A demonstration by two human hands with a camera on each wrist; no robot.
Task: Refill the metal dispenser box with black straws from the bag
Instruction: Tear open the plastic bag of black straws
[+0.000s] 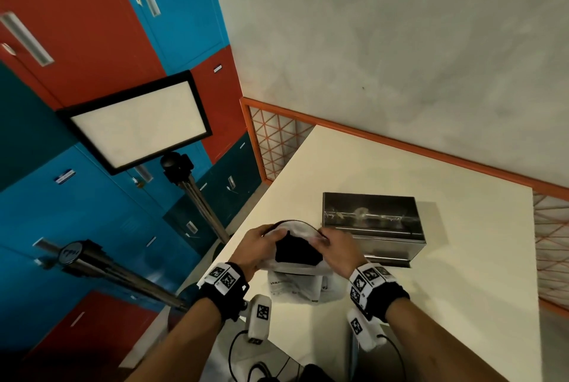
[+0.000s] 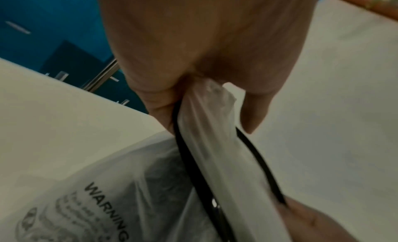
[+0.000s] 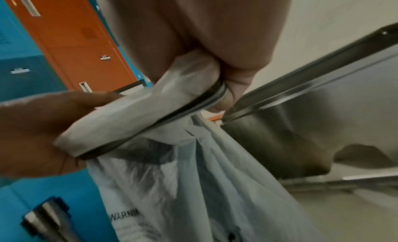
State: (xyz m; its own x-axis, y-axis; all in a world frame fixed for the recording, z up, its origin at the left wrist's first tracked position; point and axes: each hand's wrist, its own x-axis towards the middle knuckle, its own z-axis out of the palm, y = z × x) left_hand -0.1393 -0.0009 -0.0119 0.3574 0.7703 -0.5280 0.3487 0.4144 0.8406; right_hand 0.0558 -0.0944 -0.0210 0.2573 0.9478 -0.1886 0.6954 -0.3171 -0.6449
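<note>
both the left hand (image 1: pixel 257 246) and the right hand (image 1: pixel 337 247) pinch the soft, thin bag (image 1: pixel 297 284) at its black-edged mouth; the straws (image 1: pixel 295 251) inside look light.

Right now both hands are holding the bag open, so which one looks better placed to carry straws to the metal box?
Probably the right hand. It grips the bag rim on the side nearest the metal box, which sits just beyond it. The left hand holds the far rim and could keep the bag steady.
</note>
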